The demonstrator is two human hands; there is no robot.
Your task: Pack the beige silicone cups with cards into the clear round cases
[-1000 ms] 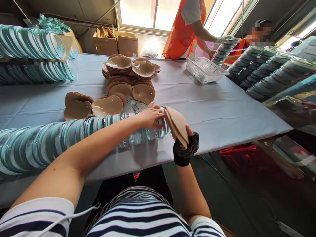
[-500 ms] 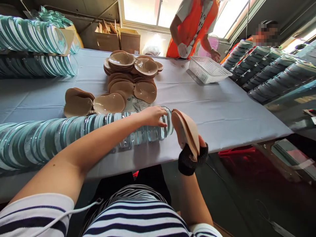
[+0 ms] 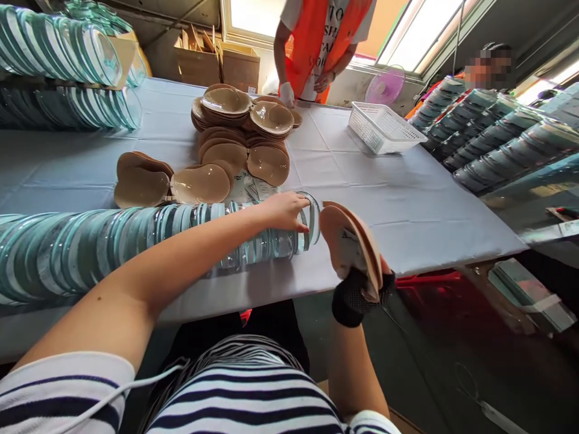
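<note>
clear plastic shells (image 3: 136,241) lay nested under the left hand (image 3: 284,211), which pressed their end; right hand (image 3: 362,283) clamped beige pads (image 3: 350,244) beside, over the grey-clothed worktop (image 3: 407,211).

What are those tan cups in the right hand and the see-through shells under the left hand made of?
The tan cups look like soft matte foam or silicone, though I can't be sure. The row of clear shells looks like thin glossy plastic: transparent, with glints.

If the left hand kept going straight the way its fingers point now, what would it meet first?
The left hand rests on the end of the row of clear plastic shells, fingers pointing right. Going on, it would likely first meet the beige pads held in the right hand, though depth between them is unclear.
</note>
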